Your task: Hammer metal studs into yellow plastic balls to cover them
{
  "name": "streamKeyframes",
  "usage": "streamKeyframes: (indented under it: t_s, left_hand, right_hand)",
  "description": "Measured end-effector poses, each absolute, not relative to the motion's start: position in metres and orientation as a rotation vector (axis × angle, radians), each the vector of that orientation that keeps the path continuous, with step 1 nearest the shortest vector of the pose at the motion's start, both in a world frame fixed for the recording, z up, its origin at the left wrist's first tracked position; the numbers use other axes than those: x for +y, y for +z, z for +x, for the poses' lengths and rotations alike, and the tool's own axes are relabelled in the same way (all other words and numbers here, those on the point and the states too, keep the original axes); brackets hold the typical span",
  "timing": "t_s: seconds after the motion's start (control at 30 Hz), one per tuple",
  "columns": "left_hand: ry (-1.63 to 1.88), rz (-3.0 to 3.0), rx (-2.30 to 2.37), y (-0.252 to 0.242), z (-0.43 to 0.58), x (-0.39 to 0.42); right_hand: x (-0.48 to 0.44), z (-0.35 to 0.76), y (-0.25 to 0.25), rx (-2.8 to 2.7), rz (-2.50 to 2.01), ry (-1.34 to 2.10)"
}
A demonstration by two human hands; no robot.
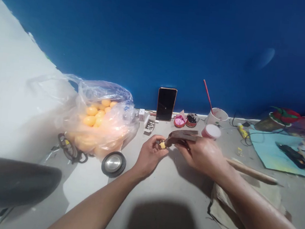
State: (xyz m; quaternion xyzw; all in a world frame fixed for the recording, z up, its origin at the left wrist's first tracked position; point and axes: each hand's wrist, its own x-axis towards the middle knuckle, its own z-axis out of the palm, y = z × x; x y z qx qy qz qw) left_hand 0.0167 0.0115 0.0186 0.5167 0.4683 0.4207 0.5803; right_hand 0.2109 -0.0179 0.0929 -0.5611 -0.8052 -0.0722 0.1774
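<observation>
My left hand (148,155) pinches a small round piece (162,144), yellow with dark spots round its edge, between thumb and fingers. My right hand (204,155) is closed around what looks like a hammer (181,134), close behind its dark brown metal head. One end of the head touches or nearly touches the small piece; I cannot tell which. A wooden handle (255,172) shows beyond my right wrist, apparently the hammer's own, its middle hidden by hand and forearm. Just beyond my left hand lies a small open box (149,125) of shiny bits.
A plastic bag of yellow-orange balls (98,116) stands left, a round black-rimmed metal lid (113,163) before it. A phone (166,104) leans on the blue wall. Two small decorated cups (179,120), a white cup (218,114) and pink-white tub (211,131) stand right. Cloth (240,206) lies under my right forearm.
</observation>
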Motion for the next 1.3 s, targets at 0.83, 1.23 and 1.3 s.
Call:
streamKeyframes:
  t_s: [0.83, 1.23, 1.3]
  left_hand:
    - [0.947, 1.216, 1.05, 0.014, 0.014, 0.013]
    - [0.911, 1.265, 1.069, 0.016, 0.015, 0.012]
    - [0.931, 1.253, 1.053, 0.013, 0.015, 0.013]
  right_hand:
    - [-0.019, 0.217, 0.099, -2.159, -1.552, -0.164]
    - [-0.021, 0.214, 0.105, -2.244, -1.638, -0.124]
    - [-0.021, 0.214, 0.107, -2.32, -1.725, -0.131]
